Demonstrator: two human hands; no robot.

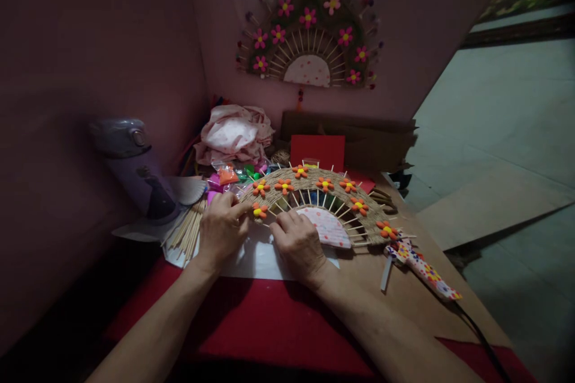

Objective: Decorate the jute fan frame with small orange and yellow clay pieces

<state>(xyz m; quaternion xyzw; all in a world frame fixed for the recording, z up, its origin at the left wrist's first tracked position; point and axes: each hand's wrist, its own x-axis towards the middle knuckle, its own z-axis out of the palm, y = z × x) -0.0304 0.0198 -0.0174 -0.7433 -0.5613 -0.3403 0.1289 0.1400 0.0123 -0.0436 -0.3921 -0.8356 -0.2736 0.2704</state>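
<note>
A half-round, fan-shaped decoration (309,182) made of twine and thin sticks stands propped on the table. Orange clay flowers with yellow centres dot its band, and a white spotted half-disc (326,226) fills its lower middle. My left hand (223,224) is closed on the left end of the band, beside the lowest flower. With curled fingers, my right hand (299,243) grips the lower left part of the fan, just left of the half-disc. Its fingertips are partly hidden. White paper (256,260) lies under both hands.
A flower-patterned glue gun (424,267) with a black cord rests on cardboard (381,299) at right. Loose sticks (186,232) and a lilac bottle (139,176) stand left. Crumpled cloth (236,134), clay packets and red card (317,151) sit behind. A similar fan (309,30) hangs above.
</note>
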